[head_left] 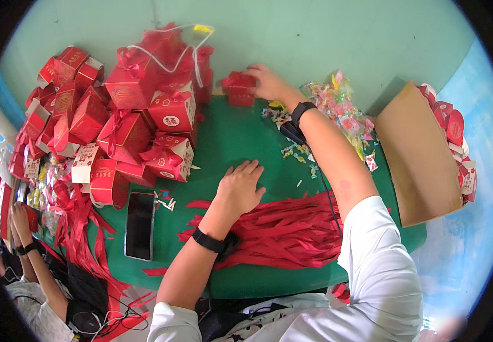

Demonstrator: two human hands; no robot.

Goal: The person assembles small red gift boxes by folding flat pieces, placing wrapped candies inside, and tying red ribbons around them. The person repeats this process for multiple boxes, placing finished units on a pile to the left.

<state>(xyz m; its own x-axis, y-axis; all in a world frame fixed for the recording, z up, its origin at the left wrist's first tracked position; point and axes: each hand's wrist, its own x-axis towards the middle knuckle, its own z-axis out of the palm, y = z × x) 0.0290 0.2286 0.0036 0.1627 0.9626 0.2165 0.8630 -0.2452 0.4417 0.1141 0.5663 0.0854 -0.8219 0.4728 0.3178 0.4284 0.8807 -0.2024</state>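
Observation:
At the far side of the green table (218, 148), my right hand (270, 84) grips a small red candy box (239, 91) by its right side and top. The box stands against the wall, with a red bow on top. My left hand (239, 185) lies palm down on the tabletop, fingers stretched out, holding nothing. Just below it is a thick bundle of cut red ribbons (292, 233). Wrapped candies (340, 114) lie heaped under and beyond my right forearm.
Red gift boxes (124, 137) are piled high at the left, a white cord (169, 68) over them. A dark phone (139, 225) lies before the pile. A brown cardboard panel (420, 159) leans at the right, more boxes behind it. Another person's hand (21, 225) works at far left.

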